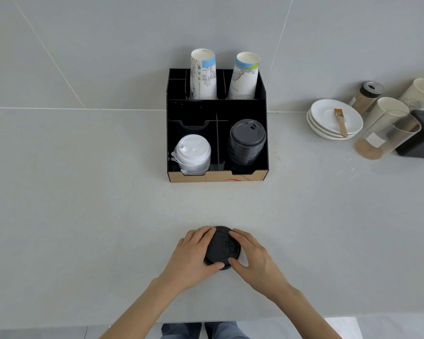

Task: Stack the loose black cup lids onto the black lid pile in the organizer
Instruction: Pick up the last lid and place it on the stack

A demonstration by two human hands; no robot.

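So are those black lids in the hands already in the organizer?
Out. The loose black lids sit on the counter between both hands, apart from the organizer.

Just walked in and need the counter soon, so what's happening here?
A person is gathering loose black cup lids on the counter, with the left hand and right hand cupped around them. None have been lifted yet. The black lid pile waits in the organizer's front right compartment, beside the white lids.

Both arms reach forward — left hand (194, 253) and right hand (252, 255) cupped inward, fingers curled, thumbs nearly meeting.
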